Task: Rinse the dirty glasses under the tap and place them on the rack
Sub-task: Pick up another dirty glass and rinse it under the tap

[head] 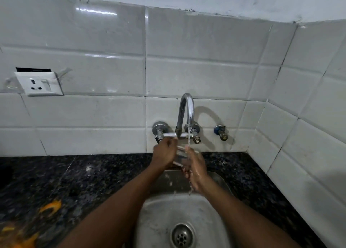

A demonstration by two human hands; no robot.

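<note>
Over the sink (161,217), the left hand (164,154) and right hand (196,171) curl their fingers round the clear glass (179,156), tilted between them. Water from the tap (187,109) lands by the right fingers; I'd tip the mouth into it and turn slowly.

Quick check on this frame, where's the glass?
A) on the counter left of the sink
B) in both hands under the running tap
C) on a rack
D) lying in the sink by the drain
B: the glass is held between the left hand and the right hand, above the sink, with water from the tap running onto it.
</note>
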